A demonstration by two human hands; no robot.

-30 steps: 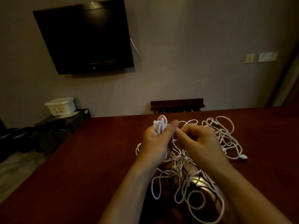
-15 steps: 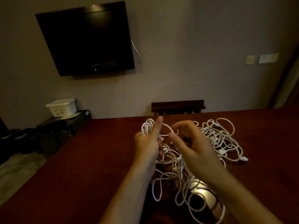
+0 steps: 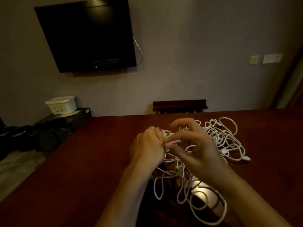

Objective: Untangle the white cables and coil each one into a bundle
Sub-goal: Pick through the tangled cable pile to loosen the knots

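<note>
White cables [image 3: 219,140] lie tangled on dark red surface [image 3: 82,161], centre-right. Left hand [image 3: 147,149] curled round small coil of strands. Right hand [image 3: 195,148] pinches a strand between thumb and forefinger; other fingers [image 3: 178,123] loosely spread above.

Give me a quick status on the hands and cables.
Left hand gripping small coil. Right hand pinching a strand beside it. White cables mostly tangled on table. Nothing blocking.

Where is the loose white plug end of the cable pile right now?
In the head view the plug end lies on the red-brown table at the right edge of the cable pile, to the right of the right hand and untouched by it.
</note>
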